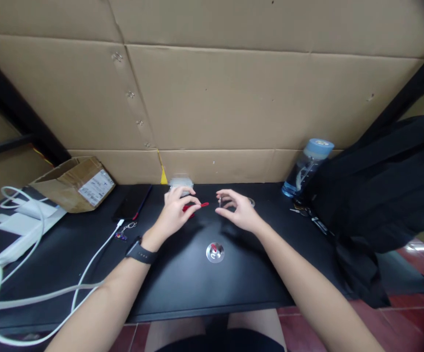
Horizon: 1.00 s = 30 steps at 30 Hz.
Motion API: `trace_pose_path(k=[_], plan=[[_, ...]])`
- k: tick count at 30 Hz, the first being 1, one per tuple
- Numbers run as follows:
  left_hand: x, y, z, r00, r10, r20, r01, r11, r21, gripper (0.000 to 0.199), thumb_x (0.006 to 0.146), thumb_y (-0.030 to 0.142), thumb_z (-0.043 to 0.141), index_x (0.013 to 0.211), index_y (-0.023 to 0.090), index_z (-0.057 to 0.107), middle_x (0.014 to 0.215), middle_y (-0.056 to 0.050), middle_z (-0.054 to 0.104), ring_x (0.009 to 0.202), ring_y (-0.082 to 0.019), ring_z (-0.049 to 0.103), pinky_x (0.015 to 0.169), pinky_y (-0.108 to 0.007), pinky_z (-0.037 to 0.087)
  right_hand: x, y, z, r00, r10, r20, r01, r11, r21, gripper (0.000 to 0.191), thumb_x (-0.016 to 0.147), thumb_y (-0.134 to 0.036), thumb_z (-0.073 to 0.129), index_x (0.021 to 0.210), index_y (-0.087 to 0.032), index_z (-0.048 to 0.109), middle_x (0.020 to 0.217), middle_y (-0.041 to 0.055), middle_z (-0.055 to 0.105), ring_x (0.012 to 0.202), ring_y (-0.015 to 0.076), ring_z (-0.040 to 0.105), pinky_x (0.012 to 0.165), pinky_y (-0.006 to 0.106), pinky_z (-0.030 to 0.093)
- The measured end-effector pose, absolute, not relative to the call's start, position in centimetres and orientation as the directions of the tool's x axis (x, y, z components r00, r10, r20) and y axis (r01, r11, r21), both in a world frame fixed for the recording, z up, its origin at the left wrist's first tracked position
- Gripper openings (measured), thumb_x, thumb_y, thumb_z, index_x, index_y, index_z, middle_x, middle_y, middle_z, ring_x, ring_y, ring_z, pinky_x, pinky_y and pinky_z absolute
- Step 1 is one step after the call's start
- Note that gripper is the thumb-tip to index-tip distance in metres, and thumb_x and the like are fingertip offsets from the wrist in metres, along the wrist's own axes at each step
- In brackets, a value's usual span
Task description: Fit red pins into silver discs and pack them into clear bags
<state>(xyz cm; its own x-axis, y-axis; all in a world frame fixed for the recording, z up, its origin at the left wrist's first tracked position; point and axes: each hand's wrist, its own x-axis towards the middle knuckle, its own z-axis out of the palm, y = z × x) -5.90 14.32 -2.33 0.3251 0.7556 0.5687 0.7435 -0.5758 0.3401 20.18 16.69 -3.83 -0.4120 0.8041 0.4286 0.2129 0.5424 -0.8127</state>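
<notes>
My left hand, a dark watch on its wrist, pinches a small red loop between thumb and forefinger. More red material shows beneath those fingers, partly hidden. To the right, my right hand is closed in a pinch on a small thin silvery piece, too small to name. The two hands are apart, just above the black table. Nearer to me lies a round shiny metal dish with a small red loop in it. Behind my left hand is a clear plastic container, and a round clear item is partly hidden behind my right.
At left are an open cardboard box, a phone, a keychain and white cables. A water bottle, keys and a black bag stand at right. Cardboard walls the back.
</notes>
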Motion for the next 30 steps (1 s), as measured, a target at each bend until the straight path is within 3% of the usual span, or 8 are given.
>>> trace_pose_path(k=[2, 4, 8, 13, 18, 23, 27, 30], plan=[[-7.8, 14.9, -2.0, 0.322, 0.755, 0.572, 0.775, -0.557, 0.299, 0.016, 0.094, 0.037, 0.067, 0.088, 0.027, 0.078, 0.118, -0.007, 0.063, 0.119, -0.029, 0.05, 0.103, -0.05, 0.035, 22.3, 17.9, -3.5, -0.334, 0.844, 0.42, 0.411, 0.531, -0.741, 0.051, 0.082, -0.032, 0.077, 0.128, -0.022, 0.06, 0.11, 0.0095, 0.071, 0.098, 0.0223, 0.07, 0.081, 0.036, 0.059], [-9.5, 15.5, -2.0, 0.333, 0.766, 0.549, 0.795, -0.541, 0.273, 0.017, 0.092, 0.04, 0.07, 0.084, 0.028, 0.079, 0.117, -0.007, 0.064, 0.12, -0.031, 0.048, 0.102, -0.05, 0.035, 24.6, 19.2, -3.4, -0.294, 0.863, 0.41, 0.61, 0.5, -0.615, 0.045, 0.079, -0.027, 0.078, 0.121, -0.02, 0.065, 0.108, 0.0099, 0.072, 0.095, 0.0227, 0.069, 0.087, 0.038, 0.056], [-10.6, 16.0, -2.8, 0.432, 0.781, 0.451, 0.774, -0.578, 0.26, 0.014, 0.087, 0.041, 0.076, 0.08, 0.03, 0.081, 0.12, -0.006, 0.064, 0.122, -0.031, 0.045, 0.103, -0.051, 0.032, 28.1, 20.9, -4.0, -0.319, 0.898, 0.302, 0.758, 0.433, -0.488, 0.037, 0.072, -0.025, 0.083, 0.107, -0.019, 0.072, 0.1, 0.0078, 0.073, 0.085, 0.0201, 0.069, 0.086, 0.034, 0.054], [-10.0, 16.1, -3.4, 0.509, 0.776, 0.372, 0.754, -0.61, 0.242, 0.007, 0.084, 0.037, 0.079, 0.08, 0.032, 0.081, 0.12, -0.004, 0.064, 0.127, -0.031, 0.043, 0.105, -0.052, 0.029, 29.1, 21.4, -4.6, -0.313, 0.929, 0.195, 0.804, 0.369, -0.466, 0.036, 0.07, -0.028, 0.086, 0.102, -0.017, 0.076, 0.096, 0.0076, 0.072, 0.081, 0.0199, 0.068, 0.08, 0.031, 0.054], [-9.5, 16.1, -3.5, 0.536, 0.764, 0.359, 0.753, -0.625, 0.206, 0.009, 0.083, 0.035, 0.079, 0.076, 0.029, 0.08, 0.117, -0.005, 0.064, 0.127, -0.031, 0.044, 0.104, -0.049, 0.029, 28.9, 21.4, -4.8, -0.329, 0.925, 0.192, 0.82, 0.381, -0.428, 0.033, 0.074, -0.029, 0.084, 0.104, -0.017, 0.078, 0.099, 0.0091, 0.073, 0.084, 0.0208, 0.07, 0.083, 0.032, 0.053], [-9.0, 15.6, -3.1, 0.541, 0.76, 0.361, 0.75, -0.63, 0.203, 0.01, 0.082, 0.031, 0.079, 0.074, 0.026, 0.078, 0.12, -0.005, 0.064, 0.127, -0.032, 0.043, 0.104, -0.049, 0.029, 28.9, 21.4, -5.0, -0.351, 0.921, 0.169, 0.787, 0.388, -0.48, 0.032, 0.075, -0.024, 0.083, 0.106, -0.018, 0.076, 0.1, 0.0074, 0.074, 0.083, 0.0191, 0.069, 0.083, 0.031, 0.053], [-7.0, 14.1, -2.2, 0.591, 0.735, 0.333, 0.69, -0.674, 0.262, 0.006, 0.083, 0.033, 0.077, 0.083, 0.027, 0.077, 0.118, -0.005, 0.065, 0.125, -0.031, 0.046, 0.105, -0.049, 0.03, 29.0, 21.4, -5.0, -0.365, 0.912, 0.185, 0.778, 0.408, -0.477, 0.028, 0.075, -0.024, 0.082, 0.101, -0.019, 0.076, 0.096, 0.0065, 0.072, 0.085, 0.0199, 0.068, 0.082, 0.032, 0.053], [-4.7, 12.6, -1.8, 0.731, 0.643, 0.227, 0.54, -0.749, 0.384, 0.023, 0.078, 0.043, 0.082, 0.098, 0.031, 0.078, 0.119, -0.004, 0.066, 0.122, -0.029, 0.048, 0.106, -0.046, 0.034, 28.7, 21.3, -4.8, -0.372, 0.892, 0.257, 0.778, 0.451, -0.438, 0.031, 0.077, -0.025, 0.081, 0.106, -0.019, 0.074, 0.107, 0.0093, 0.07, 0.097, 0.0234, 0.068, 0.092, 0.037, 0.052]])
